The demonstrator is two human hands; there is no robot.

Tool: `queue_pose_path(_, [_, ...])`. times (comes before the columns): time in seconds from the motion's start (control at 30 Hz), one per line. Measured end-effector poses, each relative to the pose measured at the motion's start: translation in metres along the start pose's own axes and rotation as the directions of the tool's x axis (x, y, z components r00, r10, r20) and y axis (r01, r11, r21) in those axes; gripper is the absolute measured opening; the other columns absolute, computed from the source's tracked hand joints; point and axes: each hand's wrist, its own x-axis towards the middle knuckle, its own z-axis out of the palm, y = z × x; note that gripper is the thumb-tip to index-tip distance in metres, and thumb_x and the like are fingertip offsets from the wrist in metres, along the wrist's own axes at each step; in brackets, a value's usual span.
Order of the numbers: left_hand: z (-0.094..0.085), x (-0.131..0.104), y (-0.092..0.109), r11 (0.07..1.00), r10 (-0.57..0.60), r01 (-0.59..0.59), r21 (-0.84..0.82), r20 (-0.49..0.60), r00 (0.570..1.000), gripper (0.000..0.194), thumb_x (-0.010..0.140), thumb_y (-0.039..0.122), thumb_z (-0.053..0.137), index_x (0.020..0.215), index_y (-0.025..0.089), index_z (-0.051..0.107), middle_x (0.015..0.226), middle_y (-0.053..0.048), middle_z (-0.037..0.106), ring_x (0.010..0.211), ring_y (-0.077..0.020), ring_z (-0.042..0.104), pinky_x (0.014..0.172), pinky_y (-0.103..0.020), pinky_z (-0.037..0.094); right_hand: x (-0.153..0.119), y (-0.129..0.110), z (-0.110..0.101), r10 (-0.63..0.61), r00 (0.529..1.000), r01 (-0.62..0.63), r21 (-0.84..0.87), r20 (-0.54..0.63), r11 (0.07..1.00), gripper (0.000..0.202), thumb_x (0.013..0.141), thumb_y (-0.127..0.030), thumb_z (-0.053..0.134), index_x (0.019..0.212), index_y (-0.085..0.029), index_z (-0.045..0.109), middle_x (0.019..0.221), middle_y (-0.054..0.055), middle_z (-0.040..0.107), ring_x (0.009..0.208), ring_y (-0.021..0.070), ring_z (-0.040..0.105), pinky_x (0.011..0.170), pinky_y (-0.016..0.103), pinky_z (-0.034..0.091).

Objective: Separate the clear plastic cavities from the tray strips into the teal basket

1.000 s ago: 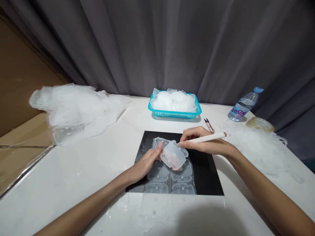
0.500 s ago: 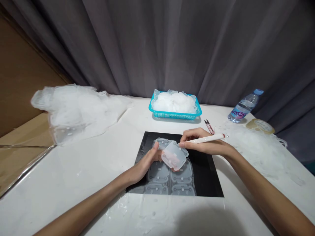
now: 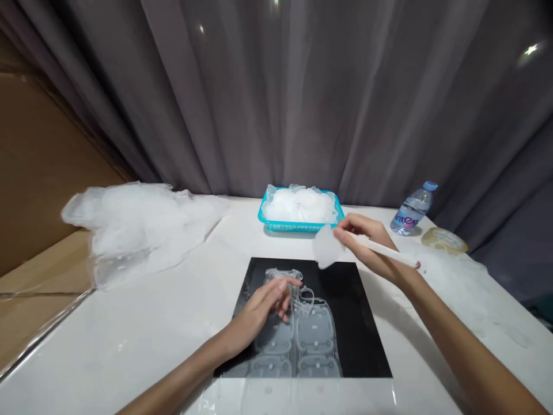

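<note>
Scanning from the left, a heap of crumpled translucent plastic film (image 3: 142,222) lies on the white table (image 3: 108,334), with brown cardboard (image 3: 38,173) beyond the edge. My left hand (image 3: 263,308) rests on the translucent moulded plastic sheet of rounded rectangular cells (image 3: 298,334), which lies on the square black mat (image 3: 358,323); the fingers (image 3: 287,285) are loosely curled and press the sheet's upper edge flat. To do this well, I judge the sheet must stay pinned so neighbouring cells do not lift. Behind the mat stands the turquoise slotted plastic basket (image 3: 270,222), heaped with clear pieces. My right hand (image 3: 367,242) hovers just in front of it, thumb and forefinger pinching one detached translucent plastic cell (image 3: 326,248), while the other fingers clasp a slim white pen-shaped tool (image 3: 389,251). I judge the grip should stay light to avoid creasing. Farther right stand a clear water bottle with blue cap (image 3: 412,210) and a beige tape roll (image 3: 444,239).
</note>
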Motion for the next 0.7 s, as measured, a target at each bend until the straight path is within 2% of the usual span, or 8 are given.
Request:
queue_pose_path(0.07, [0.001, 0.001, -0.002, 0.998, 0.003, -0.002, 0.06, -0.013, 1.0, 0.052, 0.101, 0.061, 0.053, 0.13, 0.021, 0.066, 0.091, -0.004, 0.058, 0.082, -0.0185, 0.058, 0.071, -0.03, 0.054, 0.012, 0.015, 0.003, -0.125, 0.968, 0.075, -0.223, -0.218, 0.972, 0.025, 0.103, -0.034, 0.055, 0.083, -0.02, 0.06, 0.08, 0.001, 0.061, 0.071, 0.0152, 0.056, 0.069, 0.028, 0.042])
queue_pose_path(0.1, [0.001, 0.001, -0.003, 0.996, 0.004, -0.003, 0.09, -0.016, 1.0, 0.052, 0.101, 0.061, 0.054, 0.133, 0.022, 0.065, 0.096, -0.005, 0.059, 0.085, -0.0193, 0.059, 0.071, -0.03, 0.054, 0.022, 0.023, 0.007, -0.181, 0.942, 0.078, -0.338, -0.284, 0.938, 0.024, 0.104, -0.033, 0.053, 0.085, -0.02, 0.061, 0.081, 0.002, 0.061, 0.07, 0.0152, 0.056, 0.069, 0.028, 0.042])
queue_pose_path(0.17, [0.001, 0.001, -0.003, 0.989, 0.001, 0.004, 0.146, -0.037, 0.999, 0.056, 0.101, 0.062, 0.053, 0.139, 0.023, 0.063, 0.094, -0.004, 0.059, 0.082, -0.0196, 0.06, 0.07, -0.031, 0.054, 0.044, 0.04, 0.017, -0.255, 0.897, 0.035, -0.517, -0.36, 0.855, 0.026, 0.107, -0.032, 0.047, 0.09, -0.019, 0.062, 0.085, 0.003, 0.063, 0.071, 0.0153, 0.058, 0.066, 0.027, 0.04])
queue_pose_path(0.23, [-0.001, 0.0, -0.003, 0.976, -0.003, 0.018, 0.218, -0.07, 0.998, 0.059, 0.102, 0.062, 0.049, 0.144, 0.022, 0.06, 0.079, -0.001, 0.055, 0.073, -0.0188, 0.06, 0.073, -0.034, 0.054, 0.07, 0.054, 0.03, -0.295, 0.88, -0.031, -0.665, -0.372, 0.746, 0.031, 0.11, -0.03, 0.04, 0.093, -0.017, 0.063, 0.089, 0.006, 0.066, 0.074, 0.0166, 0.06, 0.062, 0.028, 0.037])
queue_pose_path(0.33, [-0.002, -0.002, -0.005, 0.945, 0.012, 0.019, 0.325, -0.092, 0.996, 0.061, 0.103, 0.062, 0.044, 0.144, 0.02, 0.061, 0.064, 0.003, 0.049, 0.065, -0.0191, 0.06, 0.082, -0.039, 0.052, 0.104, 0.066, 0.052, -0.314, 0.901, 0.0, -0.723, -0.299, 0.691, 0.035, 0.111, -0.027, 0.038, 0.092, -0.015, 0.065, 0.091, 0.01, 0.068, 0.079, 0.0196, 0.061, 0.062, 0.03, 0.035])
queue_pose_path(0.43, [-0.002, -0.004, -0.006, 0.962, 0.011, 0.009, 0.275, -0.073, 0.997, 0.062, 0.102, 0.065, 0.045, 0.141, 0.02, 0.064, 0.078, -0.001, 0.055, 0.071, -0.019, 0.06, 0.078, -0.036, 0.053, 0.119, 0.072, 0.075, -0.343, 0.929, 0.135, -0.738, -0.137, 0.661, 0.033, 0.11, -0.025, 0.044, 0.086, -0.016, 0.065, 0.089, 0.01, 0.069, 0.082, 0.0208, 0.061, 0.065, 0.031, 0.036])
queue_pose_path(0.53, [0.001, -0.005, -0.005, 0.982, 0.006, 0.003, 0.187, -0.047, 0.999, 0.062, 0.1, 0.067, 0.048, 0.137, 0.021, 0.066, 0.092, -0.004, 0.057, 0.077, -0.0185, 0.058, 0.072, -0.033, 0.053, 0.113, 0.076, 0.091, -0.363, 0.932, 0.259, -0.717, 0.01, 0.647, 0.033, 0.109, -0.027, 0.049, 0.083, -0.017, 0.066, 0.087, 0.009, 0.069, 0.083, 0.0209, 0.061, 0.068, 0.031, 0.038])
queue_pose_path(0.7, [0.004, -0.005, -0.001, 0.983, 0.032, -0.023, 0.183, -0.046, 0.998, 0.061, 0.099, 0.067, 0.049, 0.132, 0.019, 0.069, 0.086, -0.004, 0.057, 0.074, -0.0188, 0.057, 0.072, -0.033, 0.054, 0.089, 0.086, 0.09, -0.361, 0.922, 0.358, -0.665, 0.14, 0.656, 0.035, 0.11, -0.031, 0.049, 0.086, -0.017, 0.07, 0.086, 0.008, 0.068, 0.084, 0.0211, 0.063, 0.072, 0.031, 0.042])
